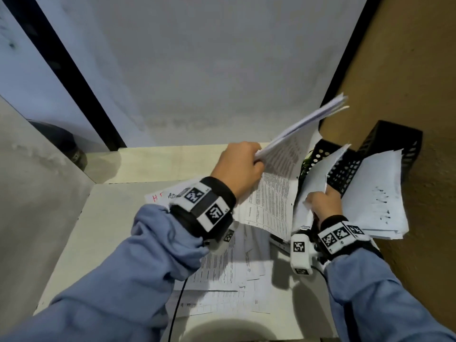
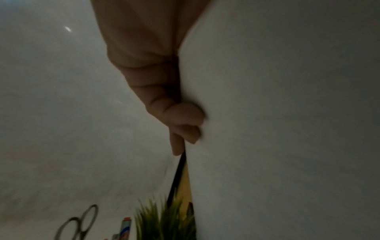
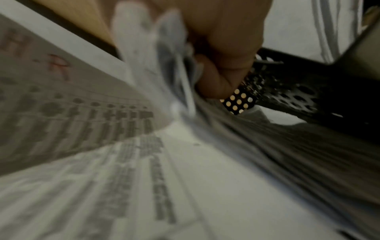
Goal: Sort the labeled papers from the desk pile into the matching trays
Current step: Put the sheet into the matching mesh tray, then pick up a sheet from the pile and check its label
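Both arms wear loose, light blue sleeves bunched at the cuffs. Each wrist carries a black strap bearing white blocks printed with black square markers. A thin black cable hangs below the left one.

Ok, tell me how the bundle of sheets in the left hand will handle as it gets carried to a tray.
Likely floppy: the bundle of sheets, gripped at one edge by the left hand, droops below it. Probably prone to fanning, since its far edges splay apart. Probably light, as one hand lifts it, though loose sheets might slip if the fingers ease.
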A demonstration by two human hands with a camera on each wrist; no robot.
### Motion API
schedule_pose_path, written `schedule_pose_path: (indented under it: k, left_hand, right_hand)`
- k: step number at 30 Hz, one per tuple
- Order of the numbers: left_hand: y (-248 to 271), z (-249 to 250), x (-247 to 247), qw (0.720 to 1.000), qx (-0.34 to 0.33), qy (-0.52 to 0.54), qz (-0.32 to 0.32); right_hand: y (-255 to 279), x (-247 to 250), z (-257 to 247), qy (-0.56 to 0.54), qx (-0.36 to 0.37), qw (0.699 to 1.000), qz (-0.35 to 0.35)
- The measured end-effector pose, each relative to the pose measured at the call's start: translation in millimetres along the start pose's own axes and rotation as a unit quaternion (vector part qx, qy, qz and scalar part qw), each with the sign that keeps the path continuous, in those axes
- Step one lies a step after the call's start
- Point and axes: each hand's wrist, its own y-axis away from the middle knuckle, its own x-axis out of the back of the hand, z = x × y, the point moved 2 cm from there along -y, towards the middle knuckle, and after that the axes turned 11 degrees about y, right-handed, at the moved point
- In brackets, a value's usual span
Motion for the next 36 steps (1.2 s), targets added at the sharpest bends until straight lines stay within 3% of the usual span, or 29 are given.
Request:
schedule_pose_path:
  k: [9,13,15,18,21,24,27,29,32,34,36]
  left_hand:
    - [-37,44,-70,0.992,-0.050,-0.091,-0.071]
    - [-49,46,-98,0.992,-0.019,-0.070,-0.104]
    - [-54,35,-113,0.989,0.004,-0.067,-0.135]
    - [-54,9,-135,0.976,0.041,-0.059,-0.206]
    - [-47,-18,-148,0.969,0.064,-0.020,-0.236]
    - [-37,-32,-141,0.976,0.091,0.085,-0.176]
    - [-24,-47,-121,0.958,0.153,0.230,-0.083]
    - [-11,-78,-102,0.946,0.191,0.263,-0.011]
    - [18,-145,-76,0.948,0.268,0.161,0.063]
    - [45,-191,-64,0.935,0.348,0.052,0.048]
    - [76,-228,-55,0.902,0.430,-0.010,0.018]
  right_hand:
    - [23,43,-50,0.007,0.145,0.989,-0.014]
    - [29,49,-61,0.061,0.213,0.975,0.002]
    - [22,45,-51,0.144,0.203,0.968,0.026]
    - [14,24,-22,0.254,0.146,0.956,-0.008]
    - [14,9,10,0.256,0.072,0.964,-0.027]
    - [14,8,14,0.223,0.087,0.971,-0.006]
    - [24,14,-4,0.156,0.184,0.971,-0.008]
    - [43,16,-14,0.065,0.233,0.970,-0.037]
    - [76,-1,-12,-0.003,0.269,0.953,-0.141]
    - [94,-23,3,0.005,0.246,0.947,-0.205]
    - [108,-49,21,0.054,0.225,0.937,-0.263]
